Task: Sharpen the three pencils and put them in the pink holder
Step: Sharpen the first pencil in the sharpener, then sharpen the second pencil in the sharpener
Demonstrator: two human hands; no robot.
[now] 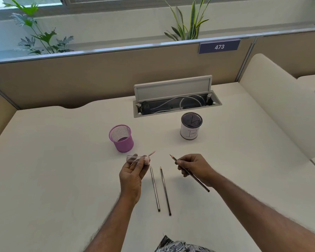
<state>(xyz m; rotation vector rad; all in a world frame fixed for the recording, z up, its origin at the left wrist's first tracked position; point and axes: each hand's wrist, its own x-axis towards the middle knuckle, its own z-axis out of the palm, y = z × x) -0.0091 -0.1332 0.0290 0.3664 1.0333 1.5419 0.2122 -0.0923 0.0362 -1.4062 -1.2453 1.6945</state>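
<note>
Pencils, two dark wooden ones (pixel 160 190), lie side by side on the white table (pixel 62 179). Right hand (pixel 195 168) grips a third pencil (pixel 189 172); left hand (pixel 133 171) holds a clear pink-ended sharpener (pixel 138 159). Next, I judge, tip must enter sharpener. Beyond stands the pink mesh holder (pixel 121 138).

Cream desk (pixel 62 160) fills the lower view, with a curved notch in its back edge at left. Open cable hatch (pixel 176 104) set in the desk near the back edge — grey lid (pixel 173 88) tilted up, white cables inside. Tan partition (pixel 98 75) with a metal top rail runs behind the desk; a blue sign (pixel 219 46) reading 473 is fixed to it. Cream side divider (pixel 280 110) at right. Leafy plants (pixel 42 35) and a window frame behind the partition — daylight.
</note>
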